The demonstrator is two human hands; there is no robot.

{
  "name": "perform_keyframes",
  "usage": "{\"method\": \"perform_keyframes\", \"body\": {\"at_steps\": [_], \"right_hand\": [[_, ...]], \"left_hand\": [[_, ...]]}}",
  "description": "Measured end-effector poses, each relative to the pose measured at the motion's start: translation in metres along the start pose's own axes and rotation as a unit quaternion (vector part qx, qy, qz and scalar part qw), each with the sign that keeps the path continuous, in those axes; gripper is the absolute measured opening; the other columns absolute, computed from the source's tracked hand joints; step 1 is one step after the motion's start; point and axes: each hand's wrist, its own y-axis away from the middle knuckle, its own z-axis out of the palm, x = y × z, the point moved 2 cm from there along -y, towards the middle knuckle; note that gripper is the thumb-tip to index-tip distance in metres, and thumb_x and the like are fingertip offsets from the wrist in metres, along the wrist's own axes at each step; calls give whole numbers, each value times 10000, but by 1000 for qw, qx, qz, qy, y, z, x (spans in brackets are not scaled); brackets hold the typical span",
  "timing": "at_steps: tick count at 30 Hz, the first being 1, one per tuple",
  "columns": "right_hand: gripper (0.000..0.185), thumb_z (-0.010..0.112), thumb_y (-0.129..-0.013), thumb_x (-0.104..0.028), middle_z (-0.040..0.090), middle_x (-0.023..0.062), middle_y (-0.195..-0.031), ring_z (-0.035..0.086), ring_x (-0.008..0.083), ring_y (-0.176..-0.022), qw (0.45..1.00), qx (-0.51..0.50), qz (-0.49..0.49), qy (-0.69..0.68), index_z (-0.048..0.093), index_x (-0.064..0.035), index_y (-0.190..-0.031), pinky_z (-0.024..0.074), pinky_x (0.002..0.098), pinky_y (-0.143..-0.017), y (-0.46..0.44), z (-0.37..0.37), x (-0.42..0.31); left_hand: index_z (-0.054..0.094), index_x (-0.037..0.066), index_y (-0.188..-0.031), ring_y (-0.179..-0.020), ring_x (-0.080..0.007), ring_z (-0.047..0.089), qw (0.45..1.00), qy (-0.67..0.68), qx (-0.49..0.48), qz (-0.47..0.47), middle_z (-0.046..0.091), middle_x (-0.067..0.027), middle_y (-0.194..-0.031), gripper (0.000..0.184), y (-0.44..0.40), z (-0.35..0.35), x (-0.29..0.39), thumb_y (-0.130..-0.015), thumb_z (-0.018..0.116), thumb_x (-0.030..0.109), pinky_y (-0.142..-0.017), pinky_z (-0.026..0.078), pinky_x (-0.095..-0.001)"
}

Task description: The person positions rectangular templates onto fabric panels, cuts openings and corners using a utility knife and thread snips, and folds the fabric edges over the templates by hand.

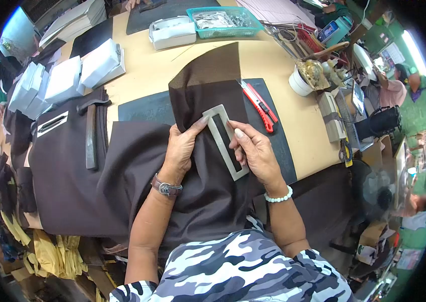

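A pale grey rectangular frame with a long slot (218,141) lies slanted against dark brown fabric (193,103) in front of me. My left hand (180,148) is closed on the fabric, its thumb pressing the frame's upper left corner and its fingers tucked out of sight underneath. At the frame's right side, my right hand (256,153) is closed with its thumb and fingertips on the edge. The fabric's upper end stands raised above the hands. Just beyond, a red utility knife (258,105) rests on the dark cutting mat (281,143).
A hammer (91,133) and another slotted frame (52,124) lie on fabric to the left. White boxes (64,78) stand farther back. A teal basket (225,31) holds small pieces. A white pot (301,80) and tools are at right. Other people are in the background.
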Motion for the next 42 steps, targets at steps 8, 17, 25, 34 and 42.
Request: {"method": "perform_keyframes", "body": {"at_steps": [8, 17, 25, 34, 42], "right_hand": [[313, 550, -933, -235, 576, 45, -663, 389, 16, -450, 999, 21, 30, -11, 439, 7, -1096, 297, 183, -405, -3, 2, 1], [309, 588, -912, -220, 584, 55, -635, 375, 16, -421, 999, 25, 10, -39, 438, 8, -1057, 288, 175, -390, -10, 9, -6], [293, 623, -893, -210, 569, 39, -618, 371, 12, -415, 997, 20, 18, -70, 452, -17, -1032, 261, 164, -366, -8, 9, -5], [323, 634, -886, -211, 565, 39, -623, 369, 14, -404, 992, 22, 24, -124, 433, -19, -1051, 256, 165, -365, -8, 11, 0], [323, 632, -883, -203, 553, 34, -618, 400, 27, -436, 995, 25, 42, -89, 430, -12, -1048, 281, 173, -388, -9, 9, -1]], "left_hand": [[647, 7, -1030, -807, -137, 627, 1000, 18, -12, -13, 666, -64, -959, 212, 1, 1, -2, -845, 670, 109, -714, 518, -275], [676, 9, -971, -788, -105, 603, 999, -33, -22, 18, 672, -38, -911, 180, 3, 1, 2, -821, 698, 105, -712, 489, -257], [674, 5, -971, -782, -109, 604, 999, -41, -23, 11, 672, -42, -914, 184, 5, 2, 4, -813, 702, 93, -716, 492, -259], [675, 5, -961, -774, -103, 605, 998, -55, -22, 16, 673, -38, -905, 172, 7, 4, 5, -816, 700, 93, -710, 491, -254], [677, 9, -952, -760, -102, 606, 995, -83, -31, 43, 671, -36, -885, 159, 7, 3, 4, -820, 696, 97, -695, 491, -250]]}}
